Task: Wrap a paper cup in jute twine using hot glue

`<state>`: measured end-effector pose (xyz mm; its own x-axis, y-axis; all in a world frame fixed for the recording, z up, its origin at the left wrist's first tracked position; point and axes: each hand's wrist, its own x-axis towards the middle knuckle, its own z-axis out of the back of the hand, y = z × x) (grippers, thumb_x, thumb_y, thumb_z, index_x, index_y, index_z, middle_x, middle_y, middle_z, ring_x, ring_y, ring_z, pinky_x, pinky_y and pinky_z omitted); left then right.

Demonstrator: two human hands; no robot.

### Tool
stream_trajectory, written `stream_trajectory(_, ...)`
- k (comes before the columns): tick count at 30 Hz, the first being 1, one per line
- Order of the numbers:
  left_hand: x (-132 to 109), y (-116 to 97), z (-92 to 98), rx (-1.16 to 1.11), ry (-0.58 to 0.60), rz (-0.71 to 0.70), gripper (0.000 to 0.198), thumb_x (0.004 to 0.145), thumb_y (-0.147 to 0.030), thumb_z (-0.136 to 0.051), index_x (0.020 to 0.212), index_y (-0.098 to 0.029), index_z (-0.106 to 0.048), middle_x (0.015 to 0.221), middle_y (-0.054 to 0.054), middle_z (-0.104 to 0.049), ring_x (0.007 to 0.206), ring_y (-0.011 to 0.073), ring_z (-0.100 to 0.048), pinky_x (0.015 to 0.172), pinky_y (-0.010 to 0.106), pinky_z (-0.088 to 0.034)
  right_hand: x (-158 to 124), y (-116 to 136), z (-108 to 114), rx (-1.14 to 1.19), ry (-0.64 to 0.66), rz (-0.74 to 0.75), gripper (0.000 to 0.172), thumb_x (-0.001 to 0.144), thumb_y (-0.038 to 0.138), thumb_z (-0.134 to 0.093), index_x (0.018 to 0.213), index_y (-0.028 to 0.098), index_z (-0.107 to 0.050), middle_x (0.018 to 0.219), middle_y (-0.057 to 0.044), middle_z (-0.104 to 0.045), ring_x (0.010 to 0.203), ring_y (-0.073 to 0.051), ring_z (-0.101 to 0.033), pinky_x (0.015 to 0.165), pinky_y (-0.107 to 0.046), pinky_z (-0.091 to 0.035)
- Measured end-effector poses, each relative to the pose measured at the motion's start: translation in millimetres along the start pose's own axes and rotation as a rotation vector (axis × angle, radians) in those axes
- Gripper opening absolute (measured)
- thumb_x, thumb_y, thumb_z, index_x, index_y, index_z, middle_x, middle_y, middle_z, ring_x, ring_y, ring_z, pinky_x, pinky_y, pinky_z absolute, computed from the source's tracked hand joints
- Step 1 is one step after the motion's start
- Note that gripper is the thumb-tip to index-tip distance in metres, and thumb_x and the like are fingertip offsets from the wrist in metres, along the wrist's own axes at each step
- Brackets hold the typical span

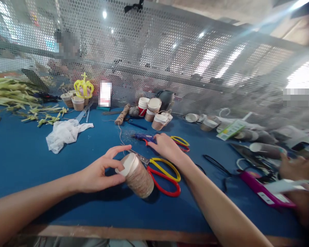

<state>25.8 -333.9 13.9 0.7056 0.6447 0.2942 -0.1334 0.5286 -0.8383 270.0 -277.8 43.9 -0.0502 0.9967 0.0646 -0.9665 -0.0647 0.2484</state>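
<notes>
My left hand (99, 173) holds a paper cup wrapped in brown twine (137, 175), tilted on its side just above the blue table (28, 154); thumb and fingers pinch its white rim. My right hand (167, 147) reaches forward with its fingers resting on a blue glue gun (144, 138) lying on the table. Red and yellow handled scissors (163, 175) lie between the two hands, right beside the cup. A second pair of yellow and red scissors (181, 142) lies just behind my right hand.
Several twine-wrapped cups (154, 111) and a spool of twine (122, 114) stand at the back. A white lace cloth (65, 133) and green leaves (10, 94) lie left. Another person's hand (297, 168) works at right near a pink tool (262, 190). A perforated metal screen (170, 51) backs the table.
</notes>
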Motion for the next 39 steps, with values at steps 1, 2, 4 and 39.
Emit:
stream_trajectory(1,0,1,0.6,0.001,-0.011,0.002,0.011,0.080,-0.021,-0.055,0.070,-0.016,-0.058,0.142,0.006,-0.029,0.129,0.0262,-0.031,0.105,0.045,-0.026,-8,6,2,0.025,-0.005,0.029,0.020,0.079,0.028,-0.054,0.083,0.010,-0.063,0.095,-0.016,-0.064,0.092,-0.027,-0.058,0.080,-0.038,-0.042)
stream_trajectory(2,0,2,1.2,0.010,-0.020,-0.001,0.011,0.080,-0.021,-0.055,0.070,-0.016,-0.057,0.142,0.007,-0.030,0.128,0.0261,-0.031,0.104,0.045,-0.027,-16,13,5,0.078,0.022,0.084,0.024,0.083,0.032,-0.049,0.088,0.013,-0.063,0.095,-0.012,-0.065,0.089,-0.021,-0.059,0.079,-0.033,-0.043)
stream_trajectory(4,1,2,2.2,0.063,-0.028,-0.032,0.012,0.080,-0.021,-0.054,0.070,-0.016,-0.057,0.143,0.008,-0.028,0.130,0.0266,-0.029,0.105,0.045,-0.026,-30,26,10,0.383,0.275,0.212,0.035,0.087,0.039,-0.040,0.092,0.013,-0.062,0.088,-0.009,-0.066,0.078,-0.016,-0.060,0.071,-0.029,-0.045)
stream_trajectory(39,4,8,10.1,0.171,-0.096,-0.058,0.018,0.080,-0.018,-0.051,0.063,-0.015,-0.049,0.131,0.010,-0.041,0.116,0.0234,-0.044,0.099,0.038,-0.037,12,-22,-19,0.216,-0.005,-0.151,0.008,0.067,0.015,-0.058,0.075,0.014,-0.059,0.070,-0.008,-0.066,0.071,-0.021,-0.062,0.060,-0.027,-0.044)
